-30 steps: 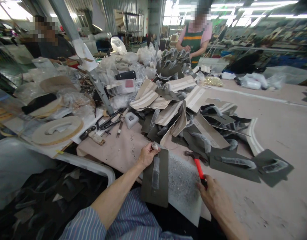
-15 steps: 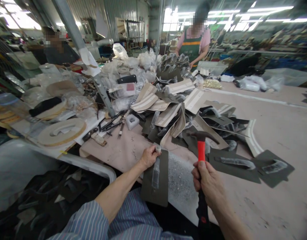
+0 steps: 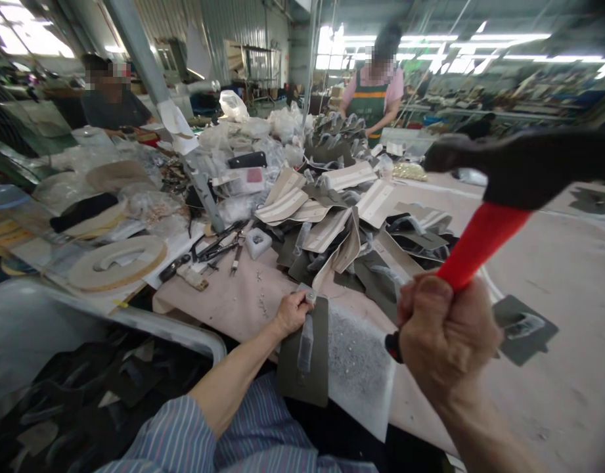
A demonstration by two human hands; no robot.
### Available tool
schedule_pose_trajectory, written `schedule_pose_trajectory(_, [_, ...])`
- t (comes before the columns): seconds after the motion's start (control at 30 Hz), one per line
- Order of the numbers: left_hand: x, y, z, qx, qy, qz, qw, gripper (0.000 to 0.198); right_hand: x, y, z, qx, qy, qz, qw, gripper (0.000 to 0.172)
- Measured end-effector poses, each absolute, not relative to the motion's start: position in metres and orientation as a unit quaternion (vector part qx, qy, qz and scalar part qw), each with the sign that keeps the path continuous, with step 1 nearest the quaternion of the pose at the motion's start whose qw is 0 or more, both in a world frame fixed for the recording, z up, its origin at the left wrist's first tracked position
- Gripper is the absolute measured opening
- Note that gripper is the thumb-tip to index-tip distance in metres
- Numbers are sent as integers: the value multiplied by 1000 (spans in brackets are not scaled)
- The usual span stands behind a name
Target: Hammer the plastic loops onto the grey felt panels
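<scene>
**Right hand (image 3: 447, 332) raised with one hammer (image 3: 482, 243), left hand (image 3: 292, 313) on one dark green panel (image 3: 302, 374)**

The right hand's fingers are closed in a tight fist around the hammer's red handle, with its black head up near the camera. The left hand's fingers are curled, pinching one small pale piece (image 3: 311, 297) at the panel's top edge. The panel lies on a speckled white sheet (image 3: 358, 368) and carries one clear strip (image 3: 305, 345). One more dark panel (image 3: 521, 335) shows to the right of the right hand. Beyond lie a heap of panels (image 3: 341, 223) and one small white block (image 3: 257, 243) on a cloth-covered table (image 3: 223, 302). Two co-workers (image 3: 110, 98) (image 3: 371, 98) stand farther off.
</scene>
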State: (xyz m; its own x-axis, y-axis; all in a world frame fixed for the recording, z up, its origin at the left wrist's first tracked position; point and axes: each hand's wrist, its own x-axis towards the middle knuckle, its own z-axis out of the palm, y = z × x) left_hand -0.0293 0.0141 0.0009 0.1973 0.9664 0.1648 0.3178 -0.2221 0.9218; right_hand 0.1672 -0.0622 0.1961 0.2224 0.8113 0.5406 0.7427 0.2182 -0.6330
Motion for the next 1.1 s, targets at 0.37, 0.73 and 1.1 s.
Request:
schedule_pose_trajectory(0.37, [-28, 13, -3, 657, 488, 411, 402, 16, 199, -81, 83, -701, -656, 248, 129, 30])
schedule_pose_trajectory(0.73, [-27, 12, 4, 629, 485, 441, 418, 13, 157, -96, 68, -714, -671, 116, 164, 40])
schedule_pose_trajectory(1.1, [-72, 12, 7, 295, 621, 581, 436, 17, 67, -46, 110, -711, -609, 264, 232, 36])
